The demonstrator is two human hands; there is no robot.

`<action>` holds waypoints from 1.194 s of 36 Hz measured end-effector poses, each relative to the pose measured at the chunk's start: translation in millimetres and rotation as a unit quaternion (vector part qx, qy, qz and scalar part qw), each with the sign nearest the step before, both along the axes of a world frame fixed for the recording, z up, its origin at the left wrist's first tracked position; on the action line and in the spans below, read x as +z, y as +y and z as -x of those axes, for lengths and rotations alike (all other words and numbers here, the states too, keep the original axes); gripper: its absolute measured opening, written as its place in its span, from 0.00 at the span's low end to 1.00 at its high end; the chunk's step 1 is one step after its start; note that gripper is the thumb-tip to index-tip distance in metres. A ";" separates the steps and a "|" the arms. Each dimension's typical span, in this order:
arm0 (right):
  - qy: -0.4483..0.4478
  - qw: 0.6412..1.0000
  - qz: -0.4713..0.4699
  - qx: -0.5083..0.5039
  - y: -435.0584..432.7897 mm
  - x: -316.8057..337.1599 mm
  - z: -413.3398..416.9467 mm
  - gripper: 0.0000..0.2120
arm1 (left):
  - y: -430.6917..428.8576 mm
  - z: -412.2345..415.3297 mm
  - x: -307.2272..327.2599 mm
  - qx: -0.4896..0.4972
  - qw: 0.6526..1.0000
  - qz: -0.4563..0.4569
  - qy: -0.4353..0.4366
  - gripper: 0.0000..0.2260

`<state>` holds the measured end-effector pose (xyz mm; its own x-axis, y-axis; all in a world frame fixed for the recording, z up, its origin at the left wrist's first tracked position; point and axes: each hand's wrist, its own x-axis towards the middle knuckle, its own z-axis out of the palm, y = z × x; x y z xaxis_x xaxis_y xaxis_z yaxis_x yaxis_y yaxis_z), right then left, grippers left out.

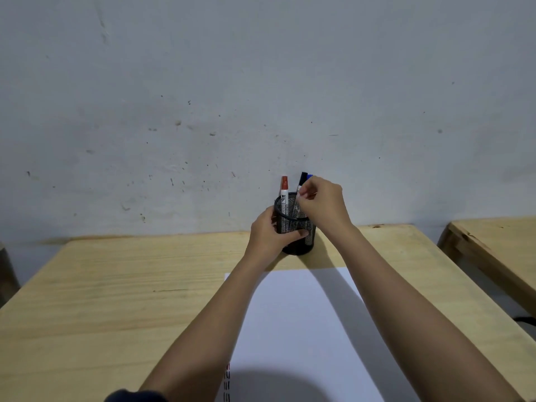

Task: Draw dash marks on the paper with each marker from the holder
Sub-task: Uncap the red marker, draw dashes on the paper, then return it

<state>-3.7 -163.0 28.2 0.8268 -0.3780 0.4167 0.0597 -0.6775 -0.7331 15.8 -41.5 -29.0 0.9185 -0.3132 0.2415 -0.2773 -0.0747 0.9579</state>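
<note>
A black mesh holder [301, 242] stands at the far edge of the wooden table, against the wall. My left hand [269, 236] wraps around its left side. A red-capped marker [284, 188] stands upright in it, untouched. My right hand [322, 204] pinches the barrel of a black-capped marker [302, 179] that leans in the holder; a blue cap [309, 177] shows just behind it. A white sheet of paper [304, 323] lies on the table in front of the holder, with short red and black dash marks [226, 382] near its lower left edge.
The wooden table [116, 300] stretches to the left of the paper. A grey, scuffed wall [261, 97] rises right behind the holder. A second wooden table [499, 245] stands to the right across a narrow gap.
</note>
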 end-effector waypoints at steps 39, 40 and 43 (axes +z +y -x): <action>-0.105 0.985 -0.118 0.072 10.8 46.9 55.0 0.09 | 19.4 25.2 36.0 0.054 0.991 -0.124 -0.016 0.22; -0.113 0.984 -0.111 0.079 11.1 49.8 61.6 0.10 | 23.2 28.6 44.6 0.059 0.992 -0.108 -0.018 0.23; -0.124 0.983 -0.090 0.101 13.5 53.7 84.0 0.11 | 34.4 46.2 75.4 0.065 0.997 -0.024 -0.032 0.17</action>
<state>-87.8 -149.5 81.9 0.7745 -0.3020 0.5558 0.3717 -0.4937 -0.7862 -30.4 -7.2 46.4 0.9356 -0.2043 0.2880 -0.3220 -0.1590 0.9333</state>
